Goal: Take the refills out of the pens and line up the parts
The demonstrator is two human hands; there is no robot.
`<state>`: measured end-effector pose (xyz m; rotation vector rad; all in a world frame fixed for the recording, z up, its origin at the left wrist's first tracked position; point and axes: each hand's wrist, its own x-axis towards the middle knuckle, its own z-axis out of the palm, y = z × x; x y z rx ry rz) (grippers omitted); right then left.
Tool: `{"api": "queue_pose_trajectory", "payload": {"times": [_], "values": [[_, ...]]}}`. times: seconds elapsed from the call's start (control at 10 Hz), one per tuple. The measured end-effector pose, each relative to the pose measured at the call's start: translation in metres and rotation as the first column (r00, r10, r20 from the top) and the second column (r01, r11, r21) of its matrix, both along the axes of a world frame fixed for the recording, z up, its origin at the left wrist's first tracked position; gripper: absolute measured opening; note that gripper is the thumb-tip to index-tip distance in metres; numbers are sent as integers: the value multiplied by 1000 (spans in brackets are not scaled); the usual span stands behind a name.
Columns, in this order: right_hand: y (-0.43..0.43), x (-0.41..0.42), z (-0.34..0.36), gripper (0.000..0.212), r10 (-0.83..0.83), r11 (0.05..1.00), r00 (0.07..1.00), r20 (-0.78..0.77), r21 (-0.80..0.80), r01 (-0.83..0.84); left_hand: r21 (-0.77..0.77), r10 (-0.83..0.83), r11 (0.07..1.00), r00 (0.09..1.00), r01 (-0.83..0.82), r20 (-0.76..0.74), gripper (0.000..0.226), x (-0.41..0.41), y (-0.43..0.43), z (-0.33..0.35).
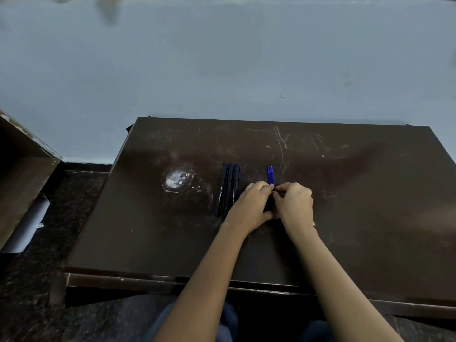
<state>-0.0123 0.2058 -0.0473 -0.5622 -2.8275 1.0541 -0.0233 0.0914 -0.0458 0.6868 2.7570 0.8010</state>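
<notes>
Dark brown laminate, scratched and worn, tops the table (345, 218) at which we find a person seated. The left hand (251, 203) and right hand (294, 202) are drawn together near its middle, fingers curled inward and fingertips meeting. A dark shape sits between the palms. We cannot identify it, nor tell what either hand actually grips. The blue refills (271, 175) lie side by side just beyond the fingertips, points away from the person and near ends hidden behind the fingers. The dark pens (228, 188) lie in a close row just left of the left hand, partly covered by it. A pale worn patch (176, 181) marks the surface further left. The table's right side is cut off by the frame. A wide stretch of tabletop separates the hands from each edge.
</notes>
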Motion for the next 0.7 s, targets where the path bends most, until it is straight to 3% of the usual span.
{"api": "queue_pose_trajectory", "payload": {"times": [0.5, 0.7], "values": [[-1, 1, 3, 15, -22, 999, 1000, -1, -28, 22, -13, -2, 1000, 1000, 2, 10, 69, -1, -2, 2], [0, 3, 11, 21, -68, 995, 997, -29, -75, 66, 29, 71, 997, 997, -70, -20, 71, -1, -12, 9]]}}
